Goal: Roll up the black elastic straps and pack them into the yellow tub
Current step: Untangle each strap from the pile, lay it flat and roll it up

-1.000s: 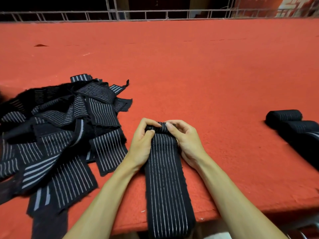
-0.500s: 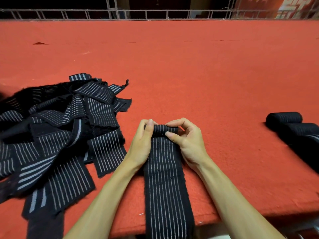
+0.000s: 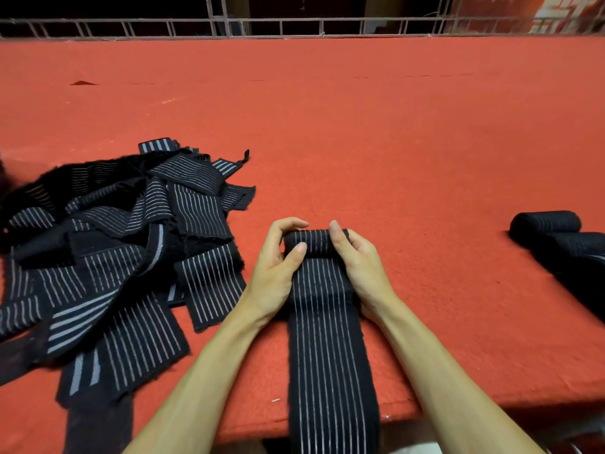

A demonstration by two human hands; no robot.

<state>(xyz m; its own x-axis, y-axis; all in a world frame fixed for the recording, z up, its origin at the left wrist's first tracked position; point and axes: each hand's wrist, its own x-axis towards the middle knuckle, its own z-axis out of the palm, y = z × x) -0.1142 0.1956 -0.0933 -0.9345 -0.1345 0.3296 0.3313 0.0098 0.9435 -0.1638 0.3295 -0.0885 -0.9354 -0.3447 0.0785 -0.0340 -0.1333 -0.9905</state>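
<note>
Item: one black elastic strap (image 3: 330, 355) with thin pale lengthwise stripes. It lay flat on the near part of a bench (image 3: 376, 132) covered in red cloth, running from the centre toward the viewer and hanging over the near edge. Its far end was wound into a short tight roll (image 3: 311, 244), lying crosswise on the cloth. Left hand (image 3: 278, 276): gripped the left end of the roll, fingers curled over the top and far side, thumb pressed on the near face. Right hand (image 3: 358, 267): gripped the right end, thumb laid on top of the roll, the other fingers tucked behind it and mostly hidden. Both forearms were bare and reached in from the near edge, one on either side of the flat length. To the left, just beside the left hand: a heap of loose straps (image 3: 108, 257) of the same black striped kind, unrolled, overlapping at all angles, some trailing off the near edge. To the right, well apart from the hands: finished rolls (image 3: 553, 234) of black strap, on their sides and touching one another, at least two, the rest cut off by the frame. Along the far edge of the bench: a grey metal railing (image 3: 294, 27), with darkness behind it.
</note>
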